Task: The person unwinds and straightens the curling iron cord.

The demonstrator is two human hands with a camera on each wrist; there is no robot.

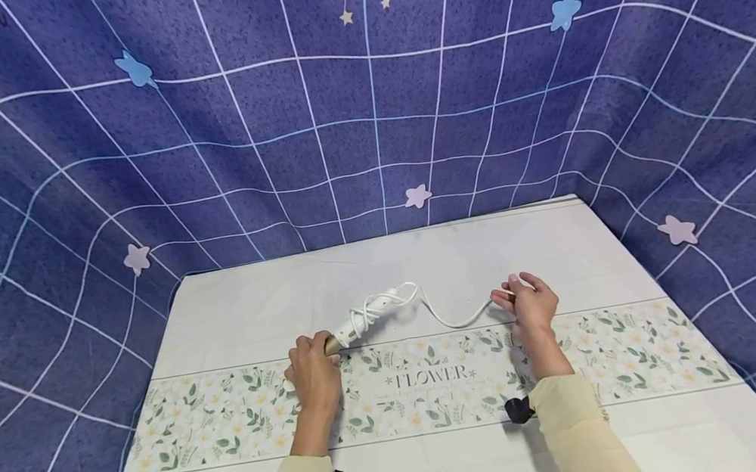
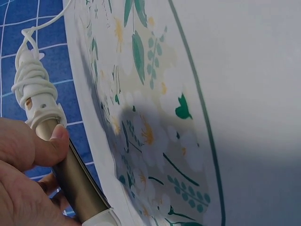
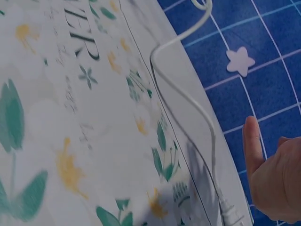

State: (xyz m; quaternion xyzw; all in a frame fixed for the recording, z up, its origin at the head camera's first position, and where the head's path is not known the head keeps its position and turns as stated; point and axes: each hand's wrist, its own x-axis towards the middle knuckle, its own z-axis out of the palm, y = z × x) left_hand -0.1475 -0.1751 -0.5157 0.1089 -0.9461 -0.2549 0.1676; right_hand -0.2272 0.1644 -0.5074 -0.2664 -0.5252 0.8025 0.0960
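A curling iron with a gold barrel (image 2: 75,176) and a white handle (image 1: 357,321) slants over the table. Its white cord (image 2: 35,84) is wound in several loops about the handle. My left hand (image 1: 316,375) grips the barrel, thumb laid along it in the left wrist view. From the handle, the loose stretch of cord (image 1: 455,325) runs right in a slack curve. At its far end my right hand (image 1: 534,308) pinches the cord, some fingers extended. The right wrist view has the white plug end (image 3: 229,213) low in frame, beside the right hand (image 3: 277,179).
The table (image 1: 274,291) wears a white cloth with a floral band (image 1: 217,415) lettered FLOWER. A blue gridded curtain (image 1: 369,145) with stars rises behind the table and on both sides. Black straps (image 1: 519,410) sit at the sleeved wrists.
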